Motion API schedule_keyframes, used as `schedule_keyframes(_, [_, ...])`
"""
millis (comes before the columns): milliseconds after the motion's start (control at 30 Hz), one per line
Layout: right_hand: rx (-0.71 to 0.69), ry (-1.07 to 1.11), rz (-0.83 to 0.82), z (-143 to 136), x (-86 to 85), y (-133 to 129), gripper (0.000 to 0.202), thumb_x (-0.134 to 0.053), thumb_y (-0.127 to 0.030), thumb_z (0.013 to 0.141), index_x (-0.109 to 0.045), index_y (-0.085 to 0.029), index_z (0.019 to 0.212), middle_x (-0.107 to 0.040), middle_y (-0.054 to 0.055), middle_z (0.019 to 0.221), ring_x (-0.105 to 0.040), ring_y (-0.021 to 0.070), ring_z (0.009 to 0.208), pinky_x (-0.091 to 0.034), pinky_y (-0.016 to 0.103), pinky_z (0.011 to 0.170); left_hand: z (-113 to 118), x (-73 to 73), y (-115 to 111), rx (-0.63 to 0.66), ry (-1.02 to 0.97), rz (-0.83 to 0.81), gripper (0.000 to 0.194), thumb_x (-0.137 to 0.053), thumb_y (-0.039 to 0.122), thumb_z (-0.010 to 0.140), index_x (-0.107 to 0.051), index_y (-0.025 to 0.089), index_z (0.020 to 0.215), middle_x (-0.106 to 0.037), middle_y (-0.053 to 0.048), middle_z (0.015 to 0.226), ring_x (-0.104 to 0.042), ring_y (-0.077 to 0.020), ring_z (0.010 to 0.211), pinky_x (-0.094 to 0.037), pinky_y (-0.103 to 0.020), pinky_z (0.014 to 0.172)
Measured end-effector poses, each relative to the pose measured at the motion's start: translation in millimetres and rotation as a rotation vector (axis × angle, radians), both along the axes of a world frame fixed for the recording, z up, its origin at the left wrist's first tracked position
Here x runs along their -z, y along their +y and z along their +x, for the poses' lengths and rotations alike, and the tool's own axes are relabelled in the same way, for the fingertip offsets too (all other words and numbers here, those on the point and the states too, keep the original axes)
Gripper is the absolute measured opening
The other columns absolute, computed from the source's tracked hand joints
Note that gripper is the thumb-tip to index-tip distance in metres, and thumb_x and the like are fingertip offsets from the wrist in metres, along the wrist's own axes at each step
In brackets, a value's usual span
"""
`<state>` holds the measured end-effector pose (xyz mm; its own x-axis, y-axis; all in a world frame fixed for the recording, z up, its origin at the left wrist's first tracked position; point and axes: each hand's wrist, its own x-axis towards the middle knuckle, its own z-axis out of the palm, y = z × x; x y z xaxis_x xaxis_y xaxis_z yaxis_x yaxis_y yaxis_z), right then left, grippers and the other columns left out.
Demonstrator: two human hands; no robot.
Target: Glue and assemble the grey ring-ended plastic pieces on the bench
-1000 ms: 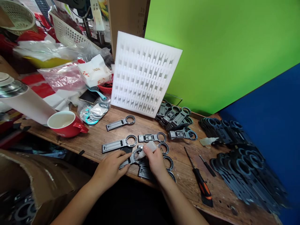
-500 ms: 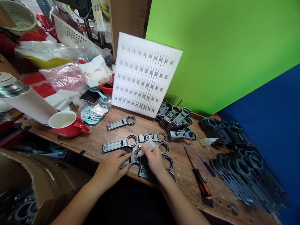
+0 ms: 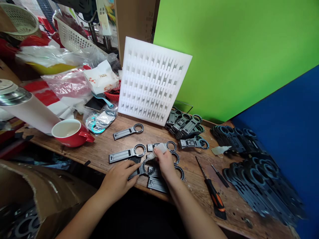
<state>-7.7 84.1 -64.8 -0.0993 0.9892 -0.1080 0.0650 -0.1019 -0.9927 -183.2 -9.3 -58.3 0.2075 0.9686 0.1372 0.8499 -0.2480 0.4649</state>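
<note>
My left hand (image 3: 121,176) grips a grey ring-ended part (image 3: 143,168) by its flat end near the table's front edge. In my right hand (image 3: 164,163) is a small white squeeze bottle (image 3: 160,150), tilted with its nozzle down at the upper left of that part's ring. Two similar parts lie to the left, one (image 3: 127,154) just beyond my left hand and another (image 3: 128,131) farther back. Several more, such as the one at the front (image 3: 157,184), lie in a column partly hidden under my right hand and wrist.
A white foam rack (image 3: 154,79) stands at the back. Stacked grey parts (image 3: 259,179) fill the right side. Screwdrivers (image 3: 214,196), a second bottle (image 3: 220,150), a red mug (image 3: 72,133) and a pale flask (image 3: 32,108) are around. A cardboard box (image 3: 54,192) is at lower left.
The bottle in my right hand has moved up around the ring and tilts more sideways. My right hand has shifted slightly up and right. My left hand keeps its hold.
</note>
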Motion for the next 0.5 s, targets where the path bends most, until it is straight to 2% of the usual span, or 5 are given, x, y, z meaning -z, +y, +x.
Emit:
schedule_keyframes(200, [0.044, 0.024, 0.01, 6, 3.5, 4, 0.026, -0.058, -0.043, 0.075, -0.049, -0.02, 0.067, -0.044, -0.006, 0.056, -0.037, 0.0108, 0.051, -0.032, 0.023, 0.05, 0, 0.1, 0, 0.003, 0.012, -0.004, 0.034, -0.052, 0.033, 0.082, -0.06, 0.029, 0.116, -0.065, -0.004, 0.104, -0.061, -0.0199, 0.091, -0.049, -0.033, 0.08])
schedule_keyframes(500, [0.108, 0.016, 0.045, 16, 5.8, 3, 0.027, -0.058, -0.045, 0.074, -0.054, -0.019, 0.065, -0.052, -0.003, 0.059, -0.044, 0.0129, 0.055, -0.036, 0.024, 0.053, 0, 1.5, 0, 0.006, 0.02, 0.022, 0.034, -0.053, 0.033, 0.082, -0.061, 0.031, 0.115, -0.065, -0.003, 0.102, -0.062, -0.019, 0.087, -0.049, -0.032, 0.079])
